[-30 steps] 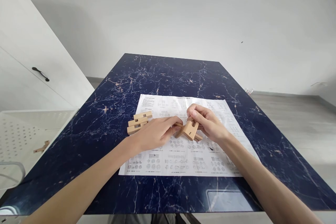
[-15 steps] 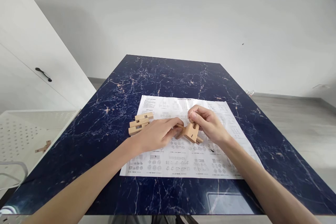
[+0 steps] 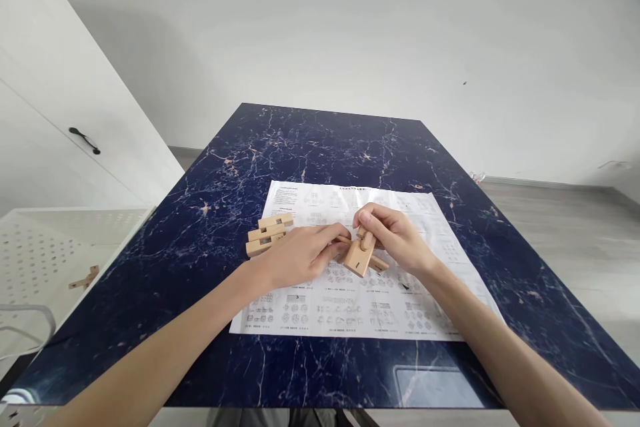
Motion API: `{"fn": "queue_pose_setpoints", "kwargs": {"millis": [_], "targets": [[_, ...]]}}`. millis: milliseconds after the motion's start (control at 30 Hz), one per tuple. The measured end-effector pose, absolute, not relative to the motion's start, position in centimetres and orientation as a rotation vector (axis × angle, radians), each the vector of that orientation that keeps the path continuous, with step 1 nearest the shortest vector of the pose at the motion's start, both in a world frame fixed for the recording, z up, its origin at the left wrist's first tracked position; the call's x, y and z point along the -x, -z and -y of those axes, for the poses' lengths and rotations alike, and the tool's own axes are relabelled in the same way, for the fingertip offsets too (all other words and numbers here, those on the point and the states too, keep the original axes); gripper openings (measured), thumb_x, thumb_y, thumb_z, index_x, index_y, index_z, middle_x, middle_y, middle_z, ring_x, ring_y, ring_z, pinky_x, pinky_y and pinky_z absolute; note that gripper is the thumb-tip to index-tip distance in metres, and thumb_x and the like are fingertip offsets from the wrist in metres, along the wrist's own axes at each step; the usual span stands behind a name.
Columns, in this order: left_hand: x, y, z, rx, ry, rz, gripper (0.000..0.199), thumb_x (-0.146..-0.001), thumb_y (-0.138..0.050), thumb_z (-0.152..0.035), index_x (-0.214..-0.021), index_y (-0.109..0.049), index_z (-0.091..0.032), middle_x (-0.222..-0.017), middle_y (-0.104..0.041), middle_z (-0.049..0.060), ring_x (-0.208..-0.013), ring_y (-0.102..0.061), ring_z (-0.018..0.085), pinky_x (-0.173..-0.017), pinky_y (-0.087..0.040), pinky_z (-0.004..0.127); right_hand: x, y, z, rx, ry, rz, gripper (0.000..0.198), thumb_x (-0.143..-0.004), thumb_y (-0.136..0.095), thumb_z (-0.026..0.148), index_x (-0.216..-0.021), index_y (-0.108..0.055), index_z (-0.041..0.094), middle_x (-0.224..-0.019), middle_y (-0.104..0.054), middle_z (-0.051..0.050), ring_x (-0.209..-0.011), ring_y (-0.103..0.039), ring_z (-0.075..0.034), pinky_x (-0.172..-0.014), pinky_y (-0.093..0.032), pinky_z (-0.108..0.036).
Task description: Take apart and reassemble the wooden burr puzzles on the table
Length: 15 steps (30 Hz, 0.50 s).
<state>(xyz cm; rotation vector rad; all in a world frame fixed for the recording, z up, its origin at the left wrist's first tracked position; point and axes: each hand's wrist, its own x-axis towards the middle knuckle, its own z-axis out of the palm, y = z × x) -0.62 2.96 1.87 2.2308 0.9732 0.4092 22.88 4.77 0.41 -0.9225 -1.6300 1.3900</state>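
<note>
The scene is viewed from the person's head, above the near edge of the marbled surface (image 3: 320, 153), with the lens aimed forward and steeply down. The near edge is shown just above the bottom of the view; the far edge is seen whole, with the white wall (image 3: 330, 27) taken in behind it. The printed sheet (image 3: 345, 293) and the notched wooden block (image 3: 357, 260) are framed below centre, fairly near.
</note>
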Motion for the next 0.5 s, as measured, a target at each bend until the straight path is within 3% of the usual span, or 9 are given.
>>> {"fn": "queue_pose_setpoints", "kwargs": {"millis": [133, 333, 500], "targets": [[0.61, -1.82, -2.95, -2.226, -0.401, -1.001, 0.026, -0.114, -0.037, -0.038, -0.117, -0.058, -0.023, -0.105, -0.077, 0.007, -0.078, -0.067, 0.021, -0.066, -0.041, 0.033, -22.62, -0.09, -4.97, 0.992, -1.395, 1.676, 0.043, -0.103, -0.061, 0.062, -0.091, -0.068, 0.021, -0.069, -0.054, 0.003, -0.055, -0.043, -0.011, -0.051, -0.037, -0.026], [0.49, -2.38, -2.69, -2.188, -0.329, -1.065, 0.032, -0.114, -0.031, -0.044, -0.113, -0.053, -0.020, -0.081, -0.069, 0.005, -0.056, -0.054, 0.017, -0.055, -0.035, 0.032, -22.50, -0.05, -5.00, 1.105, -1.423, 1.750, 0.042, -0.103, -0.060, 0.064, -0.100, -0.063, 0.022, -0.072, -0.067, 0.001, -0.054, -0.053, -0.013, -0.051, -0.041, -0.026], [0.53, -2.34, -2.60, -2.163, -0.382, -1.066, 0.034, -0.114, -0.031, -0.047, -0.103, -0.051, -0.022, -0.073, -0.065, 0.003, -0.053, -0.051, 0.017, -0.053, -0.032, 0.032, -22.67, 0.10, -4.95, 1.088, -1.430, 1.785, 0.040, -0.103, -0.062, 0.062, -0.100, -0.062, 0.022, -0.073, -0.070, 0.000, -0.054, -0.053, -0.012, -0.052, -0.041, -0.026]]}}
